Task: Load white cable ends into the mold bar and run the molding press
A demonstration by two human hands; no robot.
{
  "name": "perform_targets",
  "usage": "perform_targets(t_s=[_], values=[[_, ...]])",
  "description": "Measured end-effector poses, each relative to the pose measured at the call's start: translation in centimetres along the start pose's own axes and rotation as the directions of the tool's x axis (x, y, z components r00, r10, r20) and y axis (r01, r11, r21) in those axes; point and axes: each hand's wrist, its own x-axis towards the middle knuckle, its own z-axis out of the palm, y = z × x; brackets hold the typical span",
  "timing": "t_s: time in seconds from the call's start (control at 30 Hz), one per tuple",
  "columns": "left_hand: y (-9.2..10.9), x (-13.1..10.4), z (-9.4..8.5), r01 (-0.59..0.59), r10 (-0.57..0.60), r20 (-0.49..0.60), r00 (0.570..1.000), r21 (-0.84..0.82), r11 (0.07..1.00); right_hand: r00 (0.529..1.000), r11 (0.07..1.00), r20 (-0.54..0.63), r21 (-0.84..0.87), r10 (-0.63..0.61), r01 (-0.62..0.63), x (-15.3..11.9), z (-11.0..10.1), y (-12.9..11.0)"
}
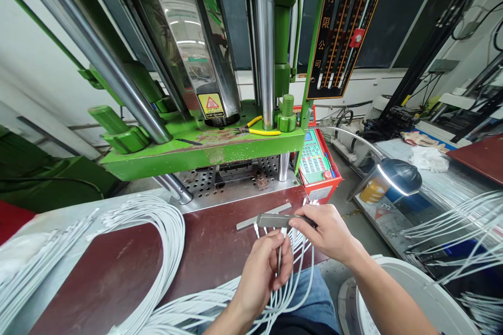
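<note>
My right hand point(324, 227) pinches the right end of a dark grey metal bar point(271, 221), held just above the brown board at the front of the press. Below it, the fingers of my left hand point(267, 264) are closed round a white cable point(279, 260), whose white connector end point(284, 231) meets the bar's lower edge. Several more white cables hang along the same edge and droop over my lap. Behind the bar, a flat metal strip point(247, 223) lies on the board, partly hidden by it.
A green press point(204, 154) with steel columns stands ahead, yellow-handled pliers point(265, 132) on its ledge. Coiled white cables point(173, 230) lie left on the brown board point(113, 267). A red control panel point(320, 167), a lamp point(401, 177) and a white bin point(416, 272) are at right.
</note>
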Motion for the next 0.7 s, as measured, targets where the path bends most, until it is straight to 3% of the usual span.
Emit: perform_targets(t_s=[0.23,0.7], values=[[-0.07,0.01,0.01,0.026,-0.023,0.040,0.999,-0.076,0.997,1.000,1.000,0.003,0.005,0.003,-0.003,0.08,-0.15,-0.10],[-0.06,0.03,-0.22,0.009,-0.009,0.010,1.000,0.004,1.000,1.000,1.000,0.005,0.006,0.014,-0.014,0.27,-0.18,-0.23]])
